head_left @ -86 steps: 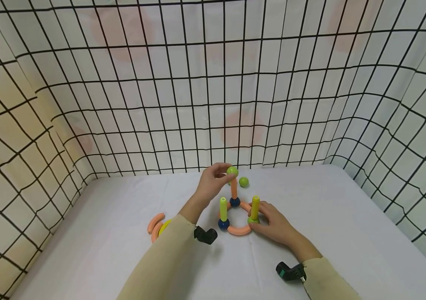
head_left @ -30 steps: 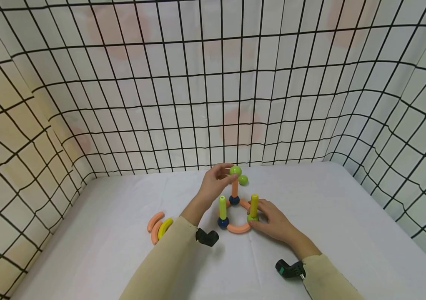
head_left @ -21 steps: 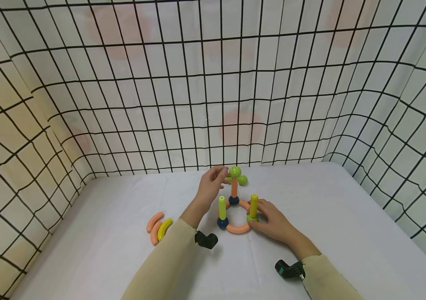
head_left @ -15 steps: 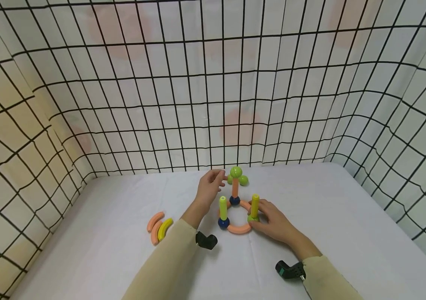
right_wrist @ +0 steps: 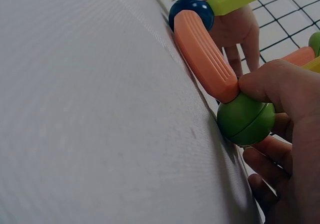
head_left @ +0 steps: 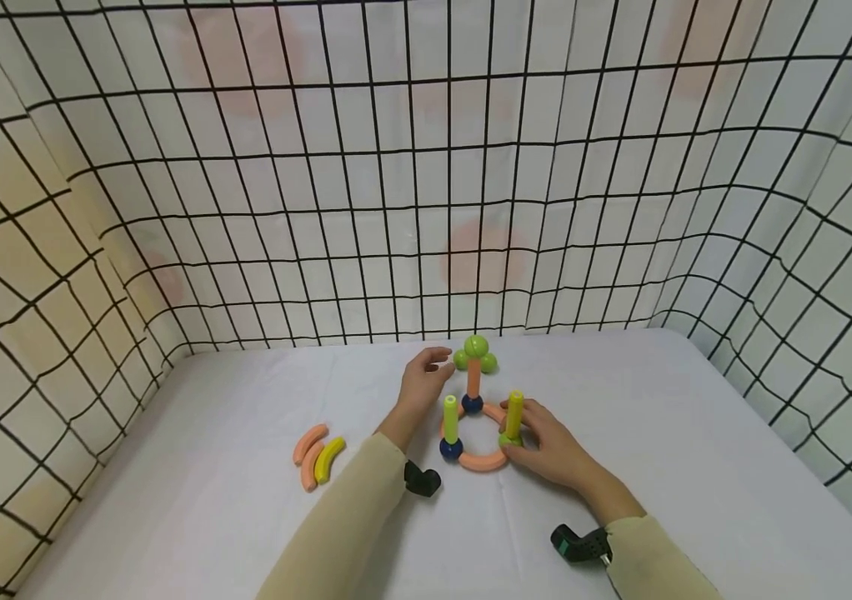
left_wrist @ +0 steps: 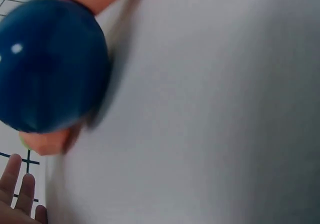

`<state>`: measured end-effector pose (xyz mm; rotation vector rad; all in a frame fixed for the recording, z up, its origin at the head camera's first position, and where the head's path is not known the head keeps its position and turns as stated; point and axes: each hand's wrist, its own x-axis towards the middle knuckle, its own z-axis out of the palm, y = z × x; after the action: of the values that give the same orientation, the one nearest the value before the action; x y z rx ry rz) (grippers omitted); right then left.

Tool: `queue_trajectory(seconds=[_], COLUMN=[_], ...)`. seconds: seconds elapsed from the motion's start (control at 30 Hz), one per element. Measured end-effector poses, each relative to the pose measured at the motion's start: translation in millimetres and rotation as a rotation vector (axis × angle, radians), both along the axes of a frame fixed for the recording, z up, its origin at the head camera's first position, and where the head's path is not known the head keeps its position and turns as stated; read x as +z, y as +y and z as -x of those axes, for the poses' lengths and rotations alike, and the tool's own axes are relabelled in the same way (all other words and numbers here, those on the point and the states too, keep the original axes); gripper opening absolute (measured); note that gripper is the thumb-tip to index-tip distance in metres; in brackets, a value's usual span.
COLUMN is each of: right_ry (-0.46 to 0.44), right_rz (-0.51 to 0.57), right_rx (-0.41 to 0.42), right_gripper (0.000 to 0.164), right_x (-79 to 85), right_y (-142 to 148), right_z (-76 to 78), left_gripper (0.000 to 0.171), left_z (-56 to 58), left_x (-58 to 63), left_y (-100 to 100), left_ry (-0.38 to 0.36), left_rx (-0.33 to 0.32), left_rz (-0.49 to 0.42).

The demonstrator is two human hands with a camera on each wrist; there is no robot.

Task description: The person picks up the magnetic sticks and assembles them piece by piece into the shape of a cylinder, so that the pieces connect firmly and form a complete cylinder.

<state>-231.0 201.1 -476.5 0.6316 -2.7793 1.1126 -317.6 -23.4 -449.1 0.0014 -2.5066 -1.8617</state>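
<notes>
On the table, curved orange sticks [head_left: 482,462] form a ring with two dark blue balls [head_left: 451,449] and a green ball [right_wrist: 246,119]. From these joints rise a light green stick [head_left: 451,419], a yellow stick [head_left: 514,414] and an orange stick [head_left: 474,379] topped by another green ball [head_left: 476,347]. My right hand [head_left: 549,447] holds the ring's green ball between thumb and fingers, below the yellow stick. Left of the orange stick, my left hand [head_left: 423,385] holds nothing, its fingers loosely spread. In the left wrist view a blue ball [left_wrist: 52,66] looms large.
Two loose green balls [head_left: 459,359] lie behind the orange stick. At the left are two curved orange sticks [head_left: 310,444] and a curved yellow stick [head_left: 330,459]. A black grid on white cloth [head_left: 366,183] walls the table's back and sides.
My left hand has let go of the green ball, which sits on top of the orange stick, and has drawn back left and slightly down. The right hand has stayed at the ring's green ball.
</notes>
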Motion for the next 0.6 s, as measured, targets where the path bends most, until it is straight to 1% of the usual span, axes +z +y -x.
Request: queue_trajectory(seconds=[0.1, 0.23, 0.33, 0.47, 0.53, 0.6], right_ry=[0.008, 0.008, 0.01, 0.004, -0.001, -0.014], right_rz=[0.008, 0.016, 0.009, -0.003, -0.003, 0.004], right_rx=[0.01, 0.015, 0.011, 0.006, 0.009, 0.008], right_gripper=[0.021, 0.025, 0.028, 0.025, 0.021, 0.02], right_x=[1.5, 2.0, 2.2, 2.3, 2.3, 2.7], right_y=[1.5, 0.7, 0.7, 0.9, 1.0, 1.0], right_z=[0.9, 0.9, 1.0, 0.3, -0.4, -1.1], left_gripper=[0.037, 0.046, 0.051, 0.056, 0.059, 0.061], left_z=[4.1, 8.5, 14.0, 21.3, 23.5, 24.5], left_x=[-0.5, 1.0, 1.9, 1.7, 1.7, 1.6], left_y=[2.0, 0.3, -1.6, -3.3, -3.6, -3.8], left_ry=[-0.006, -0.027, -0.035, -0.043, -0.059, -0.083], left_rx=[-0.03, -0.104, -0.158, -0.206, -0.221, -0.237], left_rz=[0.039, 0.118, 0.209, 0.33, 0.359, 0.366])
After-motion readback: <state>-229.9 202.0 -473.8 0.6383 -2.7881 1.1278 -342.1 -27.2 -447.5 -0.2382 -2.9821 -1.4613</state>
